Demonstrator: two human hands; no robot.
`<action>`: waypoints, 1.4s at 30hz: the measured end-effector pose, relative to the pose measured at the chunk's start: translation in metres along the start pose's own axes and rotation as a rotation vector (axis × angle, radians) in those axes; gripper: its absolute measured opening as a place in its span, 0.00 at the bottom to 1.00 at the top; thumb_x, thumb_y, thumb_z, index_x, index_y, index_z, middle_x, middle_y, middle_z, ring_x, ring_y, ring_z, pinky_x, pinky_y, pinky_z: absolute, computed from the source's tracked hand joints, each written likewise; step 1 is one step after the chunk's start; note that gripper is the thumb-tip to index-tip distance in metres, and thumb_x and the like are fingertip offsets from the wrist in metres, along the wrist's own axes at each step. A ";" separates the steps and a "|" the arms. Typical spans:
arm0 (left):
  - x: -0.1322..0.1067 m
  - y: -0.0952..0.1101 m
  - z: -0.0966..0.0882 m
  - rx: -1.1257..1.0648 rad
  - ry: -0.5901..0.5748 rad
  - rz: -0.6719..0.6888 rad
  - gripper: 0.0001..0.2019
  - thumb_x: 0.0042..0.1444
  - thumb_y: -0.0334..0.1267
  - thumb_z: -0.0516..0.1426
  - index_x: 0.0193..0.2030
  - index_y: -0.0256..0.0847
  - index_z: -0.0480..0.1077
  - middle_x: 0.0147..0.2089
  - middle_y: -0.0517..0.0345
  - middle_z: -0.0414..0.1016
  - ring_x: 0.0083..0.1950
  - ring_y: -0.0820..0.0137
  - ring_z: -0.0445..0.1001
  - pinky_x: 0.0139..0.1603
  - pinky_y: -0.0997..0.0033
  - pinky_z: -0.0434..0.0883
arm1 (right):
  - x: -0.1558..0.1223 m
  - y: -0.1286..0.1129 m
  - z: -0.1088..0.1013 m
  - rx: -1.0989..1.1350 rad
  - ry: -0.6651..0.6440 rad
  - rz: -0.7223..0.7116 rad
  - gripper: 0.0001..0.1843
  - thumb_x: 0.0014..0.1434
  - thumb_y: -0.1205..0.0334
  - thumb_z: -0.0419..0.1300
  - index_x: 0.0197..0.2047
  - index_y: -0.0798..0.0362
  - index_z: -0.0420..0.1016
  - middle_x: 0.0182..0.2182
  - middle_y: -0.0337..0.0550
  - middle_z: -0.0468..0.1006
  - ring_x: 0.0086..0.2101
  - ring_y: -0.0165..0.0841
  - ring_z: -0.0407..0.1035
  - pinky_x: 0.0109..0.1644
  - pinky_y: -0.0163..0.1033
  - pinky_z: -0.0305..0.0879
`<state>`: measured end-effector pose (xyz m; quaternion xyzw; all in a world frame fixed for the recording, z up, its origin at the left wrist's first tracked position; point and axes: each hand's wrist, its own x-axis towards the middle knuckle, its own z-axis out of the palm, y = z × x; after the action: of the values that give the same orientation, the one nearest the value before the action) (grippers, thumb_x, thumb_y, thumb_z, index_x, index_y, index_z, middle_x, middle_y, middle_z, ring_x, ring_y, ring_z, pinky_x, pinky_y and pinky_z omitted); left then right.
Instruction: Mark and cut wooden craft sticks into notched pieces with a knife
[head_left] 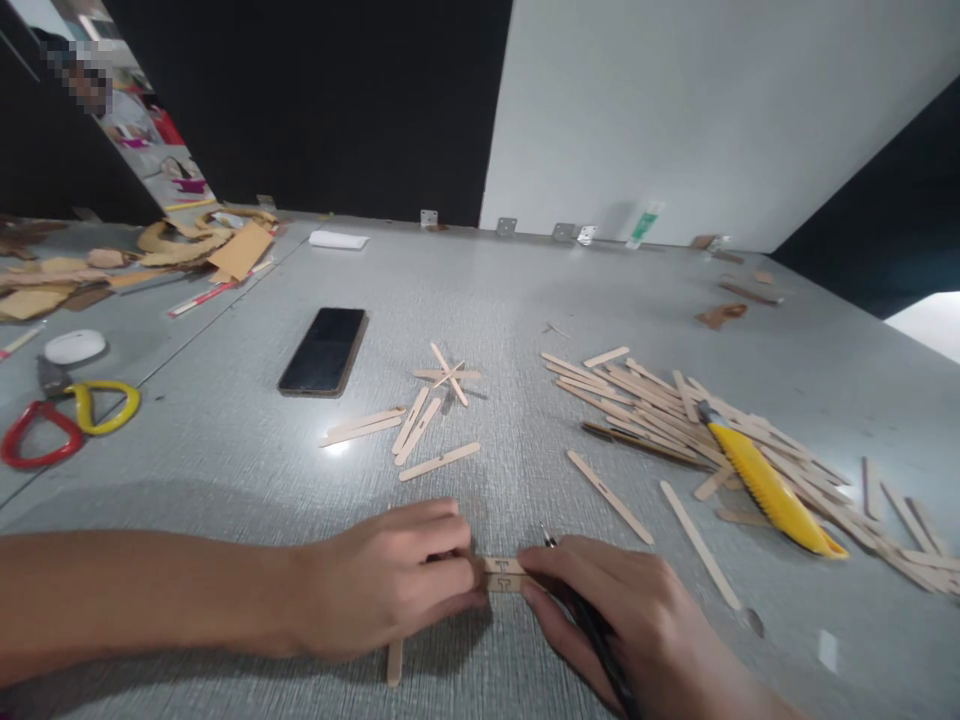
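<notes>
Pinching paired sticks [504, 575], hands [409, 575] [626, 600] facing

The two hands [416, 572] [619, 605] (both curled) nearly meet.

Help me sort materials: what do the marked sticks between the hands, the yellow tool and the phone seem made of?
Marked sticks: likely bare wood, pale tan and matt.
Yellow tool: handle probably moulded plastic, ribbed, evenly coloured, slightly glossy.
Phone: probably glass-fronted, smooth and dark; casing unclear.
</notes>
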<state>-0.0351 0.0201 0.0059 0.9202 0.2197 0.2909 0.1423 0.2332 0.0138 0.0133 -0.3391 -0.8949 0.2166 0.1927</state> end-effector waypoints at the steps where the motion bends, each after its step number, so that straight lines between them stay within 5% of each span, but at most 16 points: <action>1: 0.000 0.000 0.000 -0.004 0.001 -0.002 0.14 0.75 0.32 0.53 0.38 0.32 0.75 0.35 0.54 0.71 0.38 0.68 0.68 0.39 0.70 0.74 | 0.000 0.000 0.000 -0.007 0.000 -0.002 0.07 0.72 0.71 0.55 0.45 0.50 0.72 0.29 0.35 0.70 0.26 0.29 0.64 0.30 0.38 0.58; 10: -0.002 -0.001 0.000 -0.013 -0.021 -0.021 0.11 0.75 0.32 0.52 0.44 0.34 0.75 0.36 0.55 0.72 0.39 0.68 0.69 0.41 0.71 0.75 | 0.001 0.000 0.000 -0.040 0.016 -0.030 0.08 0.72 0.70 0.55 0.49 0.50 0.73 0.32 0.37 0.75 0.29 0.31 0.70 0.33 0.38 0.63; 42: 0.000 0.000 0.000 0.015 -0.020 -0.008 0.13 0.75 0.32 0.52 0.40 0.34 0.74 0.35 0.55 0.70 0.38 0.68 0.66 0.39 0.71 0.73 | 0.002 -0.001 -0.002 -0.023 0.020 -0.030 0.09 0.73 0.70 0.54 0.49 0.52 0.75 0.30 0.37 0.73 0.27 0.30 0.68 0.30 0.38 0.61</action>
<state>-0.0356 0.0202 0.0057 0.9234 0.2240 0.2793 0.1387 0.2321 0.0143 0.0156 -0.3299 -0.9005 0.1999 0.2008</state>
